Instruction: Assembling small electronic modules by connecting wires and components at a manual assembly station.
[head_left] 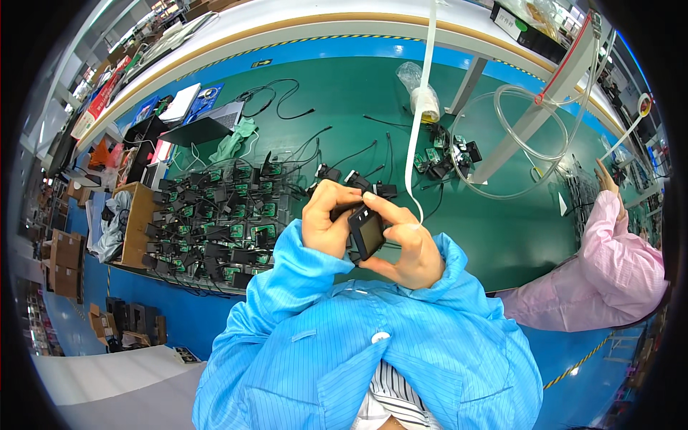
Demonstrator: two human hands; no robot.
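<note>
Close in front of my chest, both hands hold a small black device with a square screen [370,235]. My left hand [327,219] has its fingers closed round the device's left side. On the other side my right hand [408,240] grips it, with fingers at the top edge and the thumb near the screen. Just beyond my hands, several black parts with cables [351,178] lie on the green bench mat [337,93]. To the left, many green circuit boards with black housings and cables [222,215] are laid out in rows.
A white strap [423,107] hangs down close to my right hand. Clear tubing [502,143] loops near a bench post, beside a cluster of circuit boards [438,156]. At the right sits a person in a pink sleeve [609,265]. A laptop [204,125] stands at the far left.
</note>
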